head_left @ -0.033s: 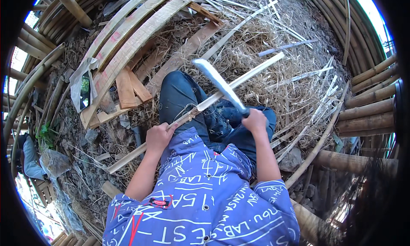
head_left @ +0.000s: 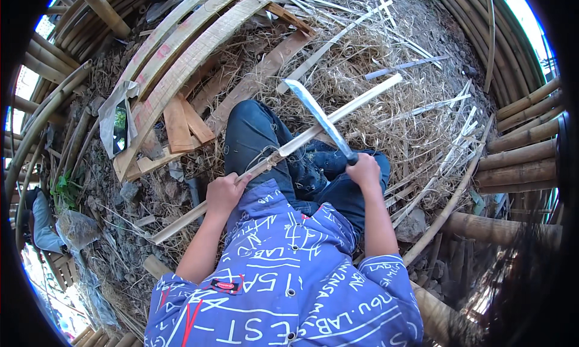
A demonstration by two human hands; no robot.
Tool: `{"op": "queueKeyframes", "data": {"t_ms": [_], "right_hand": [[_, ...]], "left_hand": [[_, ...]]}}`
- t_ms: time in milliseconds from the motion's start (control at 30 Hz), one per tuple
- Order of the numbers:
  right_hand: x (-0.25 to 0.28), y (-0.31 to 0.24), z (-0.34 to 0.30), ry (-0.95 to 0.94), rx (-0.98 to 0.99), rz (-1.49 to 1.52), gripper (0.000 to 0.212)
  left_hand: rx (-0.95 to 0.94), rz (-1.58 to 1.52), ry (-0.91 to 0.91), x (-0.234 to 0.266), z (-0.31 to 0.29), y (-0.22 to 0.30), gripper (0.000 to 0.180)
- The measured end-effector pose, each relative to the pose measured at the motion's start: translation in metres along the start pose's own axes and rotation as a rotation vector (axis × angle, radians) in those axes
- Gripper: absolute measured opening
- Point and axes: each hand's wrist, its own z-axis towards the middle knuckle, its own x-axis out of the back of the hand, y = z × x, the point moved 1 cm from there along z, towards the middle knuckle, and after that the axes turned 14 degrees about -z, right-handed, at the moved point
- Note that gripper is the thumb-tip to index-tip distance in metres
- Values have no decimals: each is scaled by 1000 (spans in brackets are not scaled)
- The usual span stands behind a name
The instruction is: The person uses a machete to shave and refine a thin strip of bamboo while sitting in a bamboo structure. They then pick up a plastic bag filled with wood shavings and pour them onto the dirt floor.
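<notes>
A long pale split bamboo strip (head_left: 362,101) slants across my lap, from beside my left forearm up to the far right. My left hand (head_left: 224,192) is closed around it below a brown node, near my bent knee. In my right hand (head_left: 364,170) is the dark handle of a machete (head_left: 318,115), gripped above my right leg. Its bright steel blade points away and to the left, crossing the strip beyond the node. Whether the edge touches the strip or passes just over it, I cannot tell.
Fibrous shavings (head_left: 338,63) and loose split strips (head_left: 449,145) litter the ground ahead and to the right. A slatted wooden pallet (head_left: 199,45) lies at the far left, with a phone-like dark object in a pale wrapper (head_left: 119,127) on it. Bamboo poles (head_left: 518,166) stand around the sides.
The machete blade has shifted a little to the right along the strip, and my right hand has moved slightly with it. My left hand and the strip stay put.
</notes>
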Motion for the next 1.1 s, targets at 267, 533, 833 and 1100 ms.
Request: {"op": "queueKeyframes", "data": {"t_ms": [267, 533, 833, 1100], "right_hand": [[-2, -24, -14, -11, 54, 102, 24], [4, -62, -13, -119, 268, 21, 28], [6, -16, 13, -60, 180, -33, 26], [9, 17, 23, 32, 52, -71, 22]], "left_hand": [[-94, 50, 52, -12, 1, -8, 55], [-127, 51, 60, -14, -2, -11, 54], [-143, 58, 62, -17, 2, -7, 53], [-174, 38, 55, -15, 7, -5, 51]]}}
